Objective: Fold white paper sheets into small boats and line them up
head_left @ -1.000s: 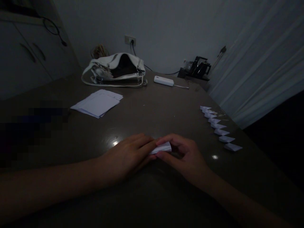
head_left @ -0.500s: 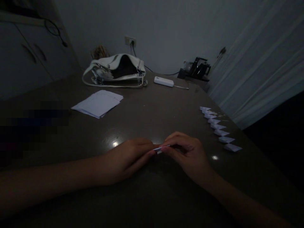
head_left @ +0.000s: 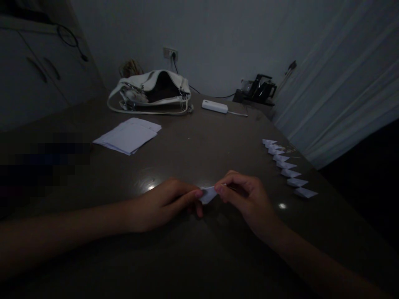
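Between my two hands is a small folded piece of white paper, its flat face turned partly toward me. My left hand pinches its left end between thumb and fingers. At the paper's upper right end, my right hand grips it with thumb and forefinger. Parts of the paper are hidden behind the fingers. To the right, a slanting row of several small pointed folded papers lies on the table.
A stack of white paper sheets lies at left on the dark glossy table. Behind it rests a white handbag. A white power bank with a short cable lies at the back. A black kettle stands at the far right.
The folded paper has turned from nearly edge-on to showing its flat face. My left thumb now lies over its left end, with the fingers lower beneath; my right hand has shifted slightly.
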Available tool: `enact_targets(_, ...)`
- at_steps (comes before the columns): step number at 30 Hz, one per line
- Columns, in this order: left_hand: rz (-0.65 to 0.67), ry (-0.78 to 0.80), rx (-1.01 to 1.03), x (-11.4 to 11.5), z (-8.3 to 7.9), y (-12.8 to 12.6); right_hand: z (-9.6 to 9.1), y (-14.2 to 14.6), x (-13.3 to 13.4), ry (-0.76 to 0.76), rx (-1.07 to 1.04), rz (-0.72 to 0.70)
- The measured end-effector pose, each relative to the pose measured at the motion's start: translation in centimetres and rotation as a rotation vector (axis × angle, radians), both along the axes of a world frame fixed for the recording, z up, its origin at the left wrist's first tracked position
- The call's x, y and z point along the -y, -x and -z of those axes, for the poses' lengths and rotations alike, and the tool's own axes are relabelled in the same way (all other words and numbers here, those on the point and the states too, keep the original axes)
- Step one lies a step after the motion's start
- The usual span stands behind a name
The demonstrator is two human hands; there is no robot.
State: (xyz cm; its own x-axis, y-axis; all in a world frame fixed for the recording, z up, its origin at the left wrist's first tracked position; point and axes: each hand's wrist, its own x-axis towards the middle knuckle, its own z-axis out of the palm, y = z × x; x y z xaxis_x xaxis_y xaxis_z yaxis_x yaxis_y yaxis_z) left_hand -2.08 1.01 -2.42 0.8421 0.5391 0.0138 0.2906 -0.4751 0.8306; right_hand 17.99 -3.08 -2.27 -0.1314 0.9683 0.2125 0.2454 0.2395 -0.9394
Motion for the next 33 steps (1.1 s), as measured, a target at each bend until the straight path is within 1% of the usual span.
enact_targets(3,0.019,-0.004,0.018,0.0,0.1,0.0,0.3,0.0,0.0,0.011,0.006,-0.011)
enact_targets(7,0.058,-0.072,0.043,0.1,0.1,0.0,0.5,0.2,0.1,0.017,0.024,-0.136)
enact_targets(9,0.074,-0.094,0.05,0.1,0.1,-0.1,0.6,0.3,0.1,0.028,0.011,-0.156)
enact_targets(15,0.007,-0.06,-0.011,0.0,0.1,-0.1,0.6,-0.1,-0.2,0.101,-0.044,-0.119)
enact_targets(19,-0.027,-0.038,-0.026,0.0,0.1,0.0,0.6,-0.7,-0.8,0.119,-0.128,-0.001)
enact_targets(21,-0.039,-0.034,-0.031,0.0,0.1,0.0,0.6,-0.8,-1.0,0.119,-0.132,0.039)
enact_targets(23,-0.05,-0.03,-0.036,-0.1,0.2,0.0,0.5,-0.8,-1.1,0.132,-0.109,0.036)
enact_targets(26,-0.053,-0.021,-0.017,-0.2,0.4,0.0,0.5,-0.6,-1.0,0.159,-0.062,-0.019)
enact_targets(29,-0.06,-0.019,-0.017,-0.2,0.5,0.0,0.5,-0.7,-0.9,0.107,-0.007,-0.037)
enact_targets(33,-0.067,-0.021,-0.021,-0.2,0.6,0.1,0.4,-0.9,-0.9,0.027,0.019,0.006)
